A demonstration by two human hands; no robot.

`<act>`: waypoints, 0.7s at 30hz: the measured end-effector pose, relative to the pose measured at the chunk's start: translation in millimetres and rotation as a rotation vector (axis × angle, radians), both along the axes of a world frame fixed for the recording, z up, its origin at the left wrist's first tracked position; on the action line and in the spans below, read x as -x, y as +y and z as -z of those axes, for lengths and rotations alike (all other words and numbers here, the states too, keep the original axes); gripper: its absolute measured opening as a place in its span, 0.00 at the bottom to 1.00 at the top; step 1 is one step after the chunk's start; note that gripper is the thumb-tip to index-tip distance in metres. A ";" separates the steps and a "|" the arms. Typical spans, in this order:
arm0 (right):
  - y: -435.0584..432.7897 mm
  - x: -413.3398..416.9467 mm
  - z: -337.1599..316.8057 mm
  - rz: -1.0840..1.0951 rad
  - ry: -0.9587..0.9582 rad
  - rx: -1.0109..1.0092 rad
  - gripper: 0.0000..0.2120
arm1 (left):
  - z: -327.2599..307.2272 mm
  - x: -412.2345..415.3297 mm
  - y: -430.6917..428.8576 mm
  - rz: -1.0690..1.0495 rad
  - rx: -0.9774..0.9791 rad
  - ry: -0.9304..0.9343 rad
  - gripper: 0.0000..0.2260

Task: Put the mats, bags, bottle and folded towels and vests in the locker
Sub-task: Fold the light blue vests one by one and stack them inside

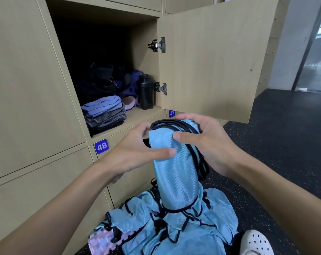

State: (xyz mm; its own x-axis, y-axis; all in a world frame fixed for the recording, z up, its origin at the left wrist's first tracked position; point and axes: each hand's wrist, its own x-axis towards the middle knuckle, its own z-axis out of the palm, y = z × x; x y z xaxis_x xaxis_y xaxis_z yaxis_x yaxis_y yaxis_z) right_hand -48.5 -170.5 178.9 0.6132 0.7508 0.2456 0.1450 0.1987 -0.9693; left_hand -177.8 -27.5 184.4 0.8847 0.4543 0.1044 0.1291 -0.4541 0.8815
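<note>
Inside locker [143, 113]: folded towels [104, 111], bags [100, 83] and bottle [146, 92] already stowed. Just in front of the opening, L hand [135, 153] + R hand [207, 144] both clamp a blue vest [174, 172], thumbs on front, fingers curled behind. On floor: vest pile [183, 229], pink mat [102, 242]. Approx. halfway; vests + mat remain.

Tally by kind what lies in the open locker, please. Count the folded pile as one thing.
Black bottle: 1
Bags: 2, the black bag and the purple bag
Pile of folded towels: 1
Pink item, kind unclear: 1
Total: 5
</note>
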 end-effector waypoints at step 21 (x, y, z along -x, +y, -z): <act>0.3 2.3 -1.4 -0.021 0.045 -0.059 0.43 | -1.5 -4.3 -13.4 -0.130 0.543 -0.382 0.37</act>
